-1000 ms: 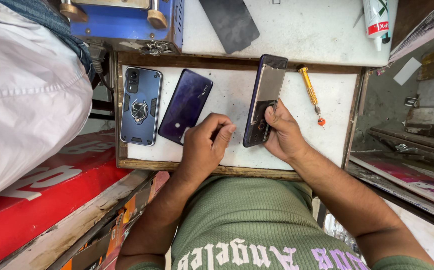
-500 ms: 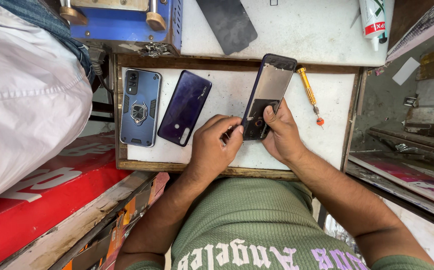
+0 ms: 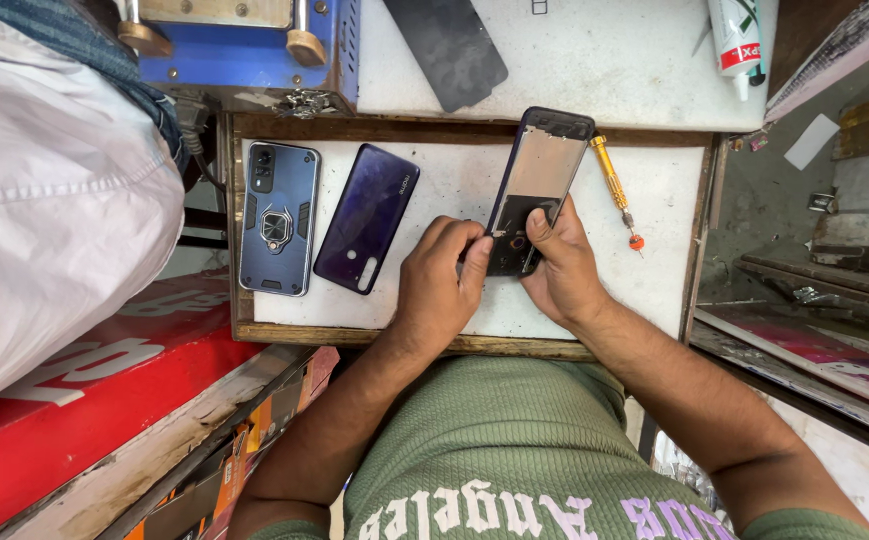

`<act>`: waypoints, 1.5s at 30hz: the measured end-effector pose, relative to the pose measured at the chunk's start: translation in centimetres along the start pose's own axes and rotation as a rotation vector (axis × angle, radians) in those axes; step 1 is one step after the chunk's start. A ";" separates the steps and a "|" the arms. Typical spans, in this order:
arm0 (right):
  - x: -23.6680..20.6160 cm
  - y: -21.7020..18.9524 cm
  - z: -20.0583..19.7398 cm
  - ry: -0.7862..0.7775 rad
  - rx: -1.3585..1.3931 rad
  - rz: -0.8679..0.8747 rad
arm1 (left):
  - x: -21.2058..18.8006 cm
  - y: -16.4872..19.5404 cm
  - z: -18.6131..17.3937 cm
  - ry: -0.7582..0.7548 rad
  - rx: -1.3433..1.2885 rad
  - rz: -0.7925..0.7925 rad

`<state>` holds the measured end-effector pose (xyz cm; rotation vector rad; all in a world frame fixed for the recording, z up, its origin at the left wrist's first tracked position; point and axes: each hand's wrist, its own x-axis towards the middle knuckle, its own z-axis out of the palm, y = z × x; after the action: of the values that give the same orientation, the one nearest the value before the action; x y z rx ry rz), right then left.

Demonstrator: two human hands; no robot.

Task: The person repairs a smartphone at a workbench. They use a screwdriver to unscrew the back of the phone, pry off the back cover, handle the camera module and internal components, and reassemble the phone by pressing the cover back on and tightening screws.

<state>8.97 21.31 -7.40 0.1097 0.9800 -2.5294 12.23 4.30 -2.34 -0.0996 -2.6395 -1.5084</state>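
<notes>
Phone frame held beside purple back cover.

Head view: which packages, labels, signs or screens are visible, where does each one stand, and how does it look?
White squeeze tube with red and green label: top right, on the white bench.
Black flat screen panel: top centre, lying tilted, blank.
Red signboard with white letters: lower left, beside the wooden tray.
Orange printed cardboard box: below the tray's left corner.
Pink printed sheet: right edge, lying flat.
</notes>
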 end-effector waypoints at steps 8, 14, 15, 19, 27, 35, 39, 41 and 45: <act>0.0 0.0 0.3 0.005 -0.043 -0.006 | -0.2 -0.5 -0.2 0.030 -0.078 0.011; -0.2 0.1 0.2 -0.002 -0.020 -0.013 | 0.8 -0.2 1.0 0.070 -0.009 -0.069; -0.2 0.0 0.2 0.007 -0.016 -0.009 | 0.7 -0.1 0.7 0.055 -0.017 -0.038; 0.0 -0.3 0.3 0.005 -0.005 0.010 | -0.2 0.2 -1.5 -0.114 -0.128 0.018; -0.1 0.2 0.8 -0.006 -0.067 -0.024 | -0.3 0.4 -2.3 -0.039 0.028 -0.016; -0.2 0.7 0.5 0.014 -0.116 -0.086 | 0.0 -0.2 -0.5 0.046 0.261 0.089; -0.2 0.5 0.6 0.045 -0.117 -0.067 | -0.1 -0.5 -0.6 0.012 0.184 0.076; -0.2 0.5 0.6 0.046 -0.116 -0.058 | -0.1 -0.7 -0.7 -0.009 0.163 0.062; -0.2 0.7 0.6 0.031 -0.143 -0.064 | 0.1 -1.0 -0.7 -0.002 0.194 0.050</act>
<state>9.49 20.60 -7.34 0.0766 1.1905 -2.5115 12.01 3.22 -2.82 -0.1510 -2.7456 -1.2310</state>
